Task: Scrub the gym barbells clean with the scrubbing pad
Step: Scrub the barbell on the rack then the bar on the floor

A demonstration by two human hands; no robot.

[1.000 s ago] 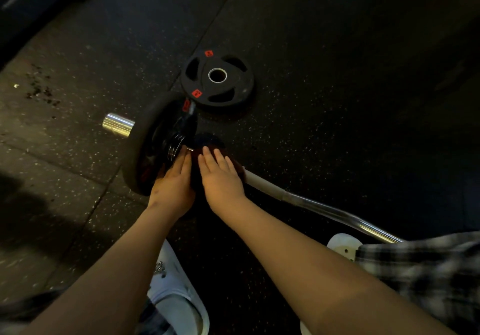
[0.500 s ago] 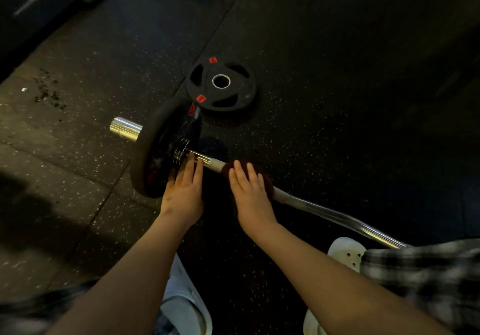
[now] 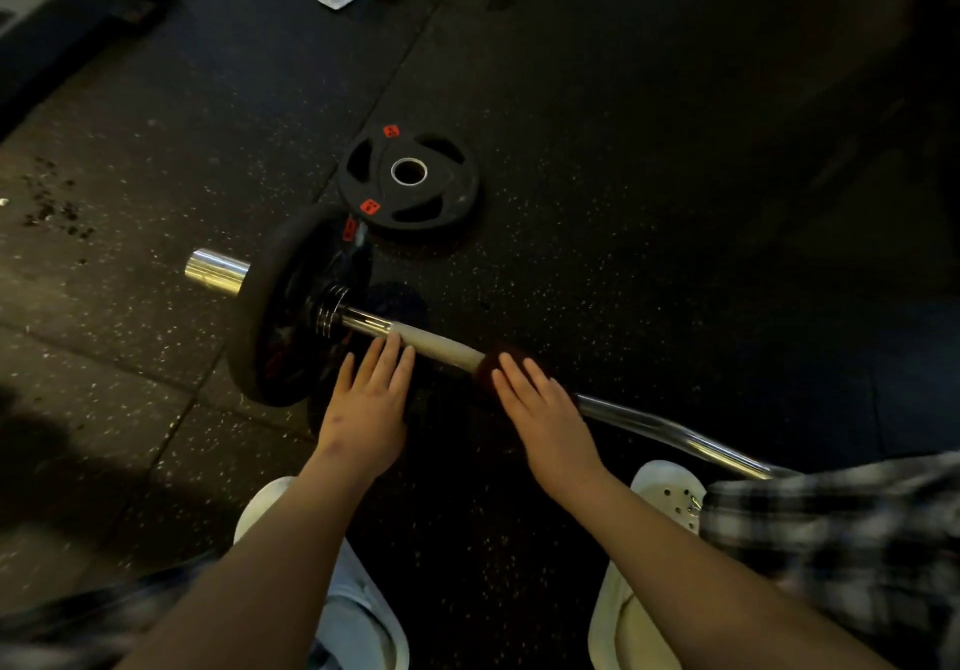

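barbell (image 3: 441, 348) on speckled rubber floor (image 3: 675, 253)

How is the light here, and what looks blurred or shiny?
Head view: dim, the floor nearly black at far right; glare on the barbell, chrome end and bent shaft; plaid clothing at the lower edge blurred; scrubbing pad barely distinguishable.

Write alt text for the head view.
Right hand presses a dark pad onto a barbell lying on the floor; left hand touches it nearer the loaded plate. A spare plate lies flat beyond.
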